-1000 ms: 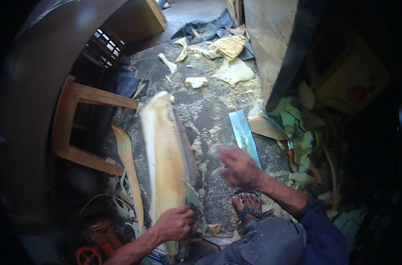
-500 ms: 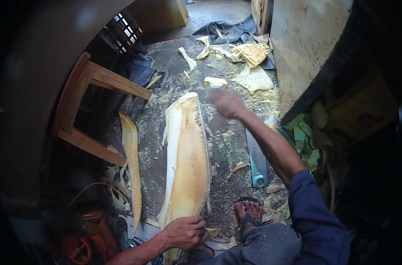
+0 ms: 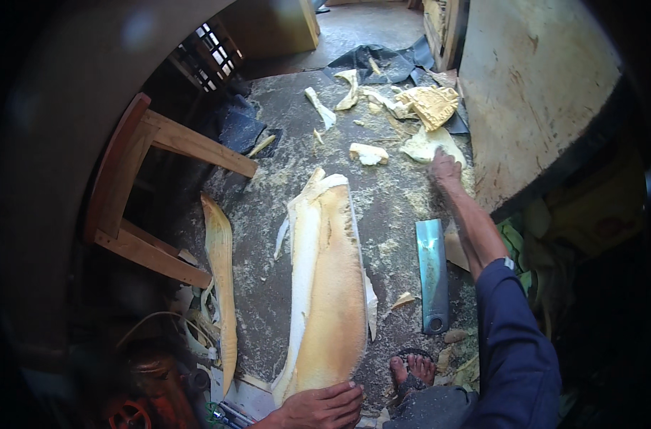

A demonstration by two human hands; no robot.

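A long yellowed foam slab [image 3: 329, 286] with a white cut side lies lengthwise on the floor in front of me. My left hand [image 3: 322, 407] rests flat over its near end, fingers stretched across the foam and thumb hidden. Farther off to the right, my right hand [image 3: 446, 166] reaches down to a flat pale foam piece [image 3: 415, 146]; its fingertips meet the foam, but whether they grip is unclear. A flat metal blade [image 3: 432, 279] with a hole at its near end lies beside my right forearm. Left of the slab is a narrow curved foam strip [image 3: 222, 286].
Foam crumbs cover the dark floor. A crumpled yellow foam piece [image 3: 429, 106] and a small foam block [image 3: 368, 154] lie at the far side. A wooden frame [image 3: 197, 151] stands left, a pale board [image 3: 536, 107] right. My sandalled foot [image 3: 413, 370] is near the slab.
My right hand has moved from beside the small foam block rightward to the flat pale foam piece. My left hand has flattened from a pinch on the slab. The whole view has shifted slightly.
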